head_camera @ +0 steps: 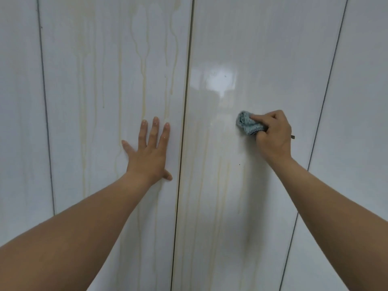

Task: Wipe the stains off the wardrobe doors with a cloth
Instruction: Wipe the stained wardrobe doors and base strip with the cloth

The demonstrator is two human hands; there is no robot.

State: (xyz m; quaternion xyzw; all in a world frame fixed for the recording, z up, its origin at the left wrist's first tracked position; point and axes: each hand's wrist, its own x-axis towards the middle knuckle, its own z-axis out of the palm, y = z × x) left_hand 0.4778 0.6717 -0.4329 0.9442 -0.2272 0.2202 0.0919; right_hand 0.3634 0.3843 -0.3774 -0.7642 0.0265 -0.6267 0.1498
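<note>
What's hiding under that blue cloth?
The cloth, gripped by the right hand, lies against the white right door. Yellowish drip stains show on the door below it. Whether a stain sits right under the cloth is covered.

Upper right of the frame, the right door (pixel 262 49) offers free passage; at centre, the left hand (pixel 147 153), pressed flat, blocks the left door (pixel 94 80).

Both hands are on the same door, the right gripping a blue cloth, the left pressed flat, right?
Not the same door. The head view shows the left hand flat on the left door, and the right hand gripping the blue cloth on the right door.
</note>
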